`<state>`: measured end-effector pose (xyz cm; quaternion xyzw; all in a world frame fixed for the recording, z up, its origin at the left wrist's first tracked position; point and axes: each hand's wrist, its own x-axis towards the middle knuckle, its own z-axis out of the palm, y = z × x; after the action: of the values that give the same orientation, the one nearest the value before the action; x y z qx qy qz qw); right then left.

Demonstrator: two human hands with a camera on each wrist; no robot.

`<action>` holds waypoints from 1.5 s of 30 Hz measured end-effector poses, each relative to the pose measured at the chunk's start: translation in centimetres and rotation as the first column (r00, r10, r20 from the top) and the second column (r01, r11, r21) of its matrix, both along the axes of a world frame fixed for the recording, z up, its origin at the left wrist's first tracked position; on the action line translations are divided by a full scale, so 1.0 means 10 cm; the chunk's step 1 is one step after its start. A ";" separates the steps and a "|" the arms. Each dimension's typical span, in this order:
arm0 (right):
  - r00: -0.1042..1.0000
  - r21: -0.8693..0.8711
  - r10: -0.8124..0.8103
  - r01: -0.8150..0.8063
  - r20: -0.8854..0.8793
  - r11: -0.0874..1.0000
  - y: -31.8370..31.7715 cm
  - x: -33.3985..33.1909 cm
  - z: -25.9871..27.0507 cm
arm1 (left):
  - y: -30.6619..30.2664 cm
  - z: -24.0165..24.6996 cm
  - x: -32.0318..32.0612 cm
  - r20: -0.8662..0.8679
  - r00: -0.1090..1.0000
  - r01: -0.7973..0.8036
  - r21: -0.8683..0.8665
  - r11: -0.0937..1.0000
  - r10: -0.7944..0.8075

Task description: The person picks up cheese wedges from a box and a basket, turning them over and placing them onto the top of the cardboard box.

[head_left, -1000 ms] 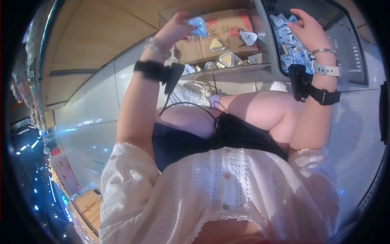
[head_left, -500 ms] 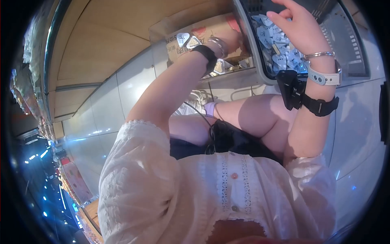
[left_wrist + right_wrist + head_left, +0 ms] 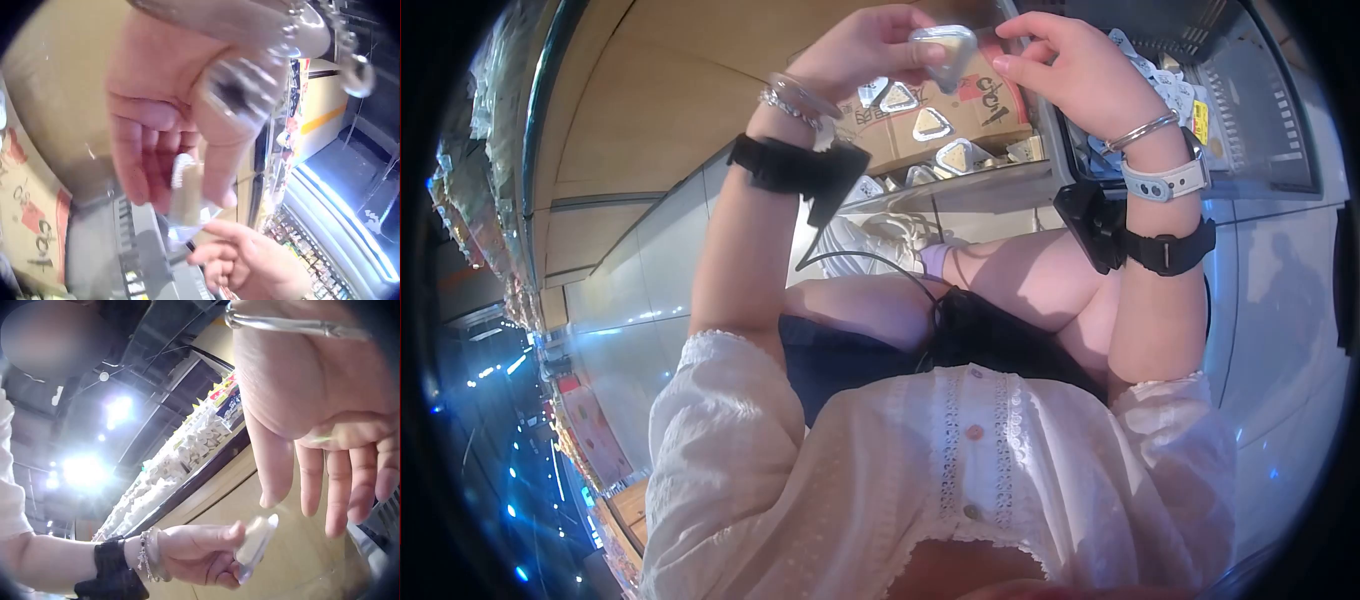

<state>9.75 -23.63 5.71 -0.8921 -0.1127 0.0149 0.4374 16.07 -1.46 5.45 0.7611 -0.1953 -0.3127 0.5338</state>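
Note:
My left hand (image 3: 870, 45) pinches a small triangular snack pack (image 3: 948, 52) between thumb and fingers. Its clear plastic shell shows a cream-coloured filling, and in the left wrist view the pack (image 3: 187, 200) is turned edge-on. To its right hovers my right hand (image 3: 1080, 80), thumb and forefinger a little apart with nothing between them. The right wrist view shows that hand's fingers (image 3: 340, 481) fairly straight, pointing down just beside the held pack (image 3: 255, 540). Below the hands, more triangular packs (image 3: 932, 123) lie on a brown carton (image 3: 975, 105) printed with dark characters.
A grey plastic basket (image 3: 1275, 170) at the right holds many white-and-blue packs (image 3: 1165, 80) and a yellow label (image 3: 1200, 118). More packs (image 3: 955, 155) line the carton's near side. A wooden cabinet front (image 3: 670, 110) borders the left. My legs (image 3: 1030, 285) are close below.
My left hand set a pack down at the carton's left, reached right across it, and came back holding another pack. From over the basket, my right hand moved left toward it.

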 end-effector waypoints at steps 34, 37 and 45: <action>0.929 -0.049 -0.307 0.324 0.208 0.945 -0.16 -0.23 0.37 | -0.23 -0.99 -0.06 0.212 0.610 0.245 0.866 0.437 -0.763; 0.922 -0.039 -0.301 0.320 0.243 0.947 -0.14 -0.23 0.37 | -0.27 -0.94 -0.17 0.223 0.613 0.365 0.771 0.522 -0.758; 0.969 0.086 -0.245 0.246 -0.021 0.966 -0.16 -0.15 0.33 | -0.41 -1.14 -0.25 0.092 0.295 0.399 0.893 0.210 -0.951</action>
<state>8.24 -25.24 8.96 -0.8790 0.0000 -0.0399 0.4751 13.54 -5.54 -5.97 0.7580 -0.5628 -0.2927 -0.1514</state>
